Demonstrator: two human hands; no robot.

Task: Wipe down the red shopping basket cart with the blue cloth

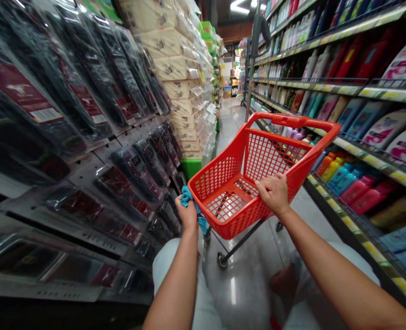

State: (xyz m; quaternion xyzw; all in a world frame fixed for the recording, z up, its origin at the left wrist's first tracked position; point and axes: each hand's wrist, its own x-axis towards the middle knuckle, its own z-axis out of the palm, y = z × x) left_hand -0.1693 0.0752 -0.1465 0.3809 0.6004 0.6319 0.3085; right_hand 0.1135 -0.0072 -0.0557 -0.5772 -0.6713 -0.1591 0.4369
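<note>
Along the far left, a pegboard display [86, 192] hung with flat black packages [68, 91] in clear plastic, maroon labels on their fronts. Just beyond, stacked cream tissue packs [175, 59] in film wrap, above a green bin [191, 167] at the aisle's edge. Next, a pale shorts leg [168, 268] below the left hand [188, 213], its tight, narrow grip on a crumpled blue cloth [186, 197], one end trailing below the fist. Right beside that fist, the near corner of a red plastic shopping basket [216, 176] on a wheeled metal frame [235, 240], held out low over a glossy tiled floor [244, 293]; whether the left grip also takes the basket's rim, impossible to tell. At the basket's near rim, the right hand [273, 192], in a narrow grip with its fingers hooked over the red plastic. Beyond the far rim, a red handle [285, 120] lying back. Along the far right, long shelves [388, 158] packed with colourful bottles [356, 188] and pouches [398, 142].
</note>
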